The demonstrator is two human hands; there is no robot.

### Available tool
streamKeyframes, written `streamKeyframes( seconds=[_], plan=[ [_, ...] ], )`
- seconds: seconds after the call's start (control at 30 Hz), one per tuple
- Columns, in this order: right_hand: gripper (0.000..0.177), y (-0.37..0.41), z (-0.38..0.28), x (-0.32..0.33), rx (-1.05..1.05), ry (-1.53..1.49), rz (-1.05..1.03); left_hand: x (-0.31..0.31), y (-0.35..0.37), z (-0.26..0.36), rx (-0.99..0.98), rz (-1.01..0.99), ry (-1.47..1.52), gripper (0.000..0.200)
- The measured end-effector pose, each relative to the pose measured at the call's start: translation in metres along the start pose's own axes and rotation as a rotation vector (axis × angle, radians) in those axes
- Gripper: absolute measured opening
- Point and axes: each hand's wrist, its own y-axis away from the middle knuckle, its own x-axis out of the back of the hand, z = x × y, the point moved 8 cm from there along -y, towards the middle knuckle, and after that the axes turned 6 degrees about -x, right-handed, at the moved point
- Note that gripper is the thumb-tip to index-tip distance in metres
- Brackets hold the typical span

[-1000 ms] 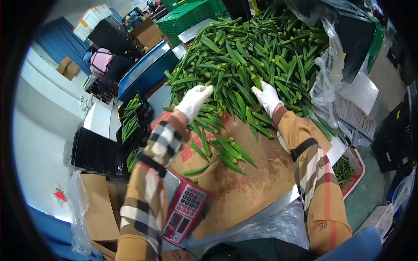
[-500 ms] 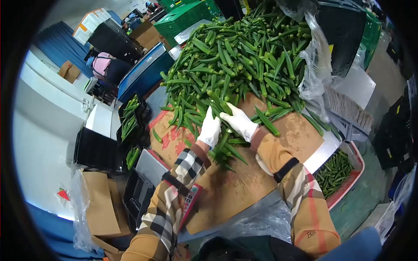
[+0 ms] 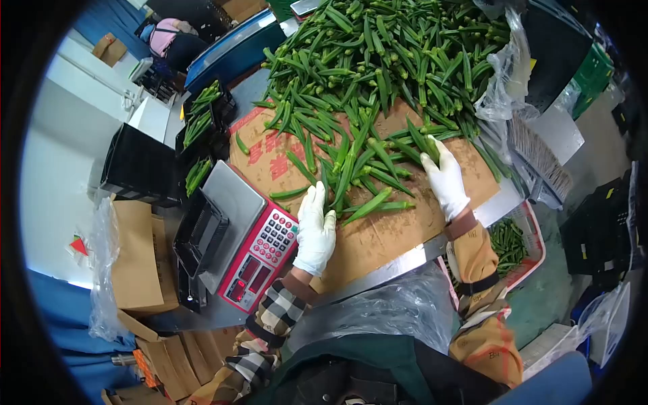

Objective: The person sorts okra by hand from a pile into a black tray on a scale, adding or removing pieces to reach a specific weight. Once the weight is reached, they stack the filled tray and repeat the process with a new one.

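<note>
A large heap of okra [image 3: 385, 61] covers the back of the table, with a looser spread of pods [image 3: 358, 162] nearer on stained cardboard [image 3: 378, 236]. At the left edge of these loose pods, my left hand [image 3: 315, 229], in a white glove, lies with its fingers extended and holds nothing. My right hand [image 3: 445, 177], also gloved, is at the right of the spread, its thumb and fingers around an okra pod [image 3: 420, 140]. Left of my left hand is a red and grey scale [image 3: 260, 243] with a keypad and a lit display.
Black trays [image 3: 199, 233] stand beside the scale, others hold okra at the upper left. At the right are a brush [image 3: 536, 152] and a red-rimmed crate [image 3: 536, 253] of okra. A co-worker in pink [image 3: 164, 37] bends over at the back left.
My hands have moved apart, the left toward me, the right to the right. The okra between them now lies spread on the cardboard. The view has tilted down, showing the scale.
</note>
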Motion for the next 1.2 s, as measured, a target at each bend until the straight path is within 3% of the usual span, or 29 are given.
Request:
streamKeyframes(
  seconds=[0.1,0.17,0.23,0.33,0.43,0.47,0.57,0.67,0.8,0.83,0.9,0.97,1.0,1.03,1.1,1.2],
  plan=[
    [0.042,0.037,0.015,0.008,0.106,0.191,0.113,0.006,0.007,0.007,0.003,0.075,0.054,0.061],
    [0.047,0.076,-0.029,0.009,0.233,0.351,0.169,0.011,0.001,-0.002,-0.031,0.176,0.18,0.059],
    [0.048,0.101,-0.044,-0.008,0.339,0.343,0.095,0.039,-0.016,0.025,-0.023,0.256,0.172,0.05],
    [0.045,0.114,-0.055,-0.037,0.468,0.366,0.0,0.029,-0.037,-0.001,0.089,0.332,0.545,0.037],
    [0.045,0.113,-0.06,-0.059,0.454,0.381,-0.055,0.001,-0.047,-0.019,0.381,0.032,0.453,0.037],
    [0.045,0.112,-0.063,-0.066,0.438,0.398,-0.077,-0.004,-0.051,-0.022,0.078,0.092,0.038,0.037],
    [0.048,0.11,-0.05,-0.082,0.409,0.484,-0.135,-0.015,-0.053,0.002,0.039,0.021,-0.301,0.033],
    [0.052,0.115,-0.039,-0.079,0.384,0.342,-0.119,-0.011,-0.05,0.003,0.231,-0.112,-0.158,0.032],
    [0.043,0.135,-0.048,-0.053,0.345,0.309,0.016,0.002,-0.038,-0.055,0.36,0.181,0.377,0.031],
    [0.041,0.14,-0.045,-0.046,0.356,0.296,0.041,0.026,-0.035,-0.032,0.426,0.262,0.403,0.021],
    [0.044,0.154,-0.036,-0.041,0.331,0.247,0.095,0.038,-0.039,0.008,0.353,0.353,0.715,0.019],
    [0.045,0.164,-0.041,-0.046,0.346,0.288,0.078,0.019,-0.043,0.068,0.234,0.033,0.99,0.03],
    [0.046,0.167,-0.045,-0.05,0.356,0.31,0.069,0.013,-0.043,0.11,0.05,-0.091,1.114,0.044],
    [0.047,0.167,-0.053,-0.053,0.332,0.345,0.052,0.019,-0.045,0.141,0.003,-0.158,0.967,0.043],
    [0.046,0.171,-0.058,-0.056,0.431,0.25,0.016,0.031,-0.069,0.134,-0.145,-0.055,0.788,0.038],
    [0.046,0.163,-0.053,-0.047,0.433,0.28,0.078,0.026,-0.098,0.049,0.035,0.077,0.548,0.026]
  ],
)
